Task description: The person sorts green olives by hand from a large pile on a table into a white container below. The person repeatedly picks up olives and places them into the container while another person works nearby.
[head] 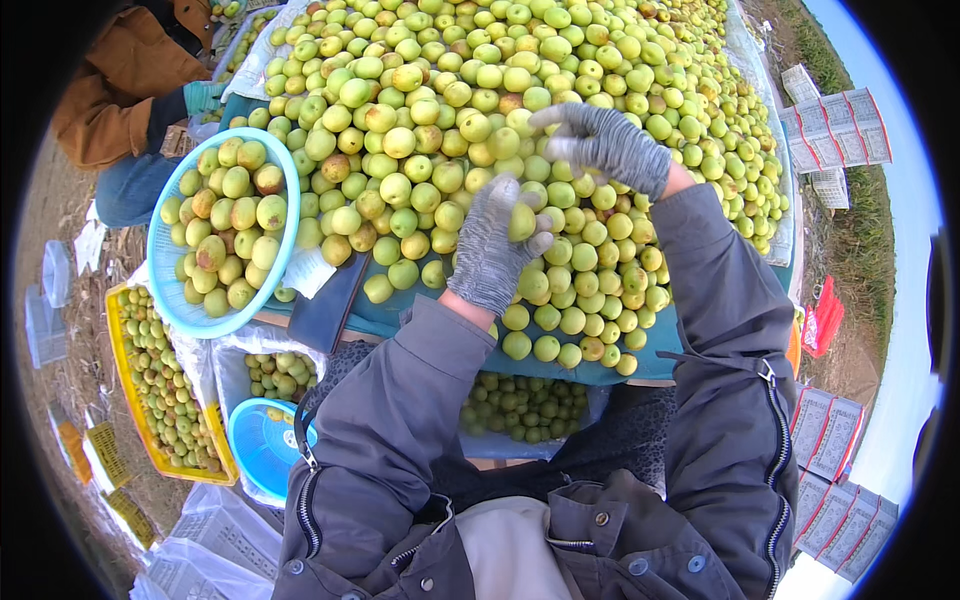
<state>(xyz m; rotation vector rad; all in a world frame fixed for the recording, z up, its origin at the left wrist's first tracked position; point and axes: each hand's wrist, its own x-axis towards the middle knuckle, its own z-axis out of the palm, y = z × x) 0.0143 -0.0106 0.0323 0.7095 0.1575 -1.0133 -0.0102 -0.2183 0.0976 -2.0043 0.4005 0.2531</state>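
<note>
A broad heap of round yellow-green fruits, some with brown russet patches, covers the cloth-topped table before me. My left hand, in a grey knit glove, holds one fruit between thumb and fingers, low over the near part of the heap. Farther up and to the right, my gloved right hand reaches over the heap with fingers apart and somewhat blurred; no fruit shows in it. Just left of its fingertips, one fruit looks smeared, as if moving.
Left stands a light-blue basket of browner fruits, near a dark phone-like slab and a paper slip. Below are a yellow crate, a blue basket and a fruit-filled bin. A co-worker's brown sleeve shows upper left.
</note>
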